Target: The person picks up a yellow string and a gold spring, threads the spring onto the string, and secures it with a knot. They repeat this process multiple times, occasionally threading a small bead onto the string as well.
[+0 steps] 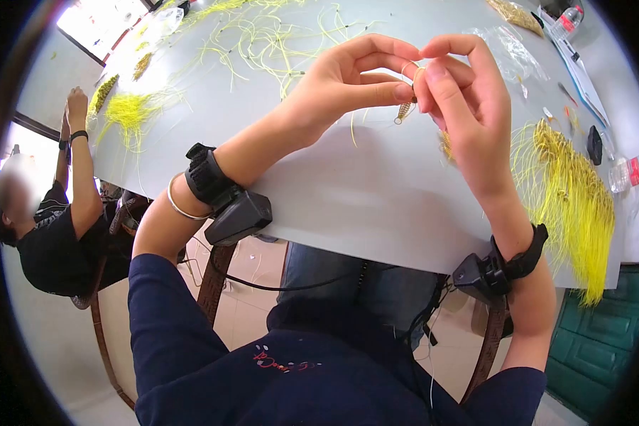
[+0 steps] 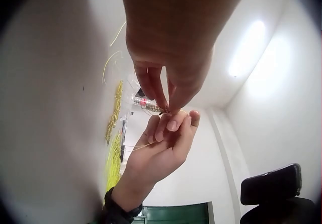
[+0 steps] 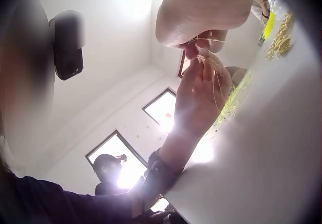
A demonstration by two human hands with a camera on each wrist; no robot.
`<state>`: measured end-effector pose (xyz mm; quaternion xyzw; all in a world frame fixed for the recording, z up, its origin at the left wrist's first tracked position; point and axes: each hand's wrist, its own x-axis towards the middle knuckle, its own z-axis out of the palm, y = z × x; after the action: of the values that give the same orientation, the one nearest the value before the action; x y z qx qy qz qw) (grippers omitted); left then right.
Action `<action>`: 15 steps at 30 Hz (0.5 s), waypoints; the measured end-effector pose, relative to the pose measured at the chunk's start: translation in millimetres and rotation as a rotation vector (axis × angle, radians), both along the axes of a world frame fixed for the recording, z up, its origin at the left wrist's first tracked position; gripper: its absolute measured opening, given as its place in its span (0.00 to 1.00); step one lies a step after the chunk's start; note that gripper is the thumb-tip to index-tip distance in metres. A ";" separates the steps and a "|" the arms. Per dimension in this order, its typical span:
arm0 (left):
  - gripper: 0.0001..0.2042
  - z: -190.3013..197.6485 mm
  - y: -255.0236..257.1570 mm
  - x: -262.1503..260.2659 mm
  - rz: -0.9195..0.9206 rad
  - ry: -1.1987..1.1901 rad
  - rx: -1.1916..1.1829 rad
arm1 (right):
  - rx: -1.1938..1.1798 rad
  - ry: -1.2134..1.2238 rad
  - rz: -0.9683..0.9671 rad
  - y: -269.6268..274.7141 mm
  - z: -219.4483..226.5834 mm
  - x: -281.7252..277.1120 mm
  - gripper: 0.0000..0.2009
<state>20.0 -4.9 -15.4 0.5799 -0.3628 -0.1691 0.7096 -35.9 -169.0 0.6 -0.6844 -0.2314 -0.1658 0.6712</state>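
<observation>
In the head view both hands meet above the table. The left hand [image 1: 348, 82] pinches a small gold coiled piece [image 1: 402, 113] between thumb and fingers; its lower end hangs below the thumb. The right hand [image 1: 472, 106] touches the left fingertips, its thumb and index finger pinching a thin pale yellow cord [image 1: 409, 67] that loops near the fingertips. In the left wrist view the cord [image 2: 143, 146] runs across the right palm. The right wrist view shows the coiled piece [image 3: 216, 66] by the left hand's fingers. Fingers partly hide where cord and piece meet.
Yellow cords [image 1: 255, 42] lie scattered at the back of the table [image 1: 348, 206]. A bundle of yellow strands with gold tops [image 1: 575, 192] hangs over the right edge. Clear bottles [image 1: 628, 172], a clipboard [image 1: 579, 78] and plastic bags [image 1: 508, 57] lie right. Another person sits left.
</observation>
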 end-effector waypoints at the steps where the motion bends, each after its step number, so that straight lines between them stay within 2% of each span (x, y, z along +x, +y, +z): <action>1: 0.16 -0.4 -0.3 -0.1 -0.018 -0.006 -0.001 | 0.001 0.003 -0.001 -0.3 0.9 -0.1 0.04; 7: 0.16 0.9 -1.7 -2.9 -0.020 0.010 0.008 | -0.037 -0.004 0.007 -3.3 2.2 1.8 0.05; 9: 0.16 2.0 -0.9 -3.9 -0.010 0.027 0.011 | -0.077 -0.077 -0.050 -4.0 -1.4 4.5 0.08; 13: 0.16 5.9 2.1 -6.1 -0.005 0.003 0.056 | -0.137 -0.066 -0.163 -7.6 5.9 2.5 0.09; 15: 0.16 5.0 4.0 -4.7 0.001 -0.004 0.079 | 0.039 0.104 -0.037 -11.5 8.8 2.6 0.12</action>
<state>15.4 -0.9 -10.4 0.6080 -0.3569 -0.1815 0.6855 -33.3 -180.5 9.5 -0.6829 -0.1802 -0.1467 0.6926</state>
